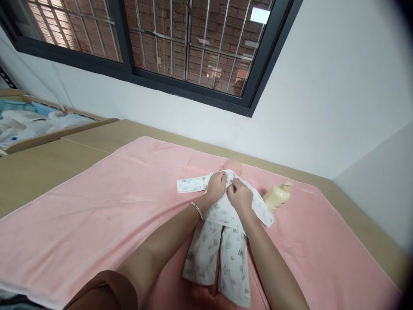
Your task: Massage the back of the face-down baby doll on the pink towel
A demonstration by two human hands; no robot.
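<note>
Doll [232, 165] lies on its back in the middle of the frame, head toward the wall and feet toward the lower edge. It wears a white printed shirt [191, 184] and matching trousers [206, 249]. One sleeve stretches out flat toward the left, the other angles down to the right.

Both hands rest on the shirt's front, just below the doll's chin. The left hand [217, 186] and right hand [239, 196] sit side by side, almost touching, with fingers bent down onto the cloth. They may be pinching the fabric or only pressing on it; from this distance I cannot tell which. A thin bracelet [196, 210] circles the left wrist.

A pink towel [97, 215] is spread under the doll and covers most of a tan table [38, 172]. A cream-coloured bottle [277, 196] lies on its side on the towel, just right of the doll's sleeve.

A wooden crib [58, 133] holding light cloths shows at the left edge. A dark-framed barred window [129, 73] runs across the top, with a brick wall beyond.
</note>
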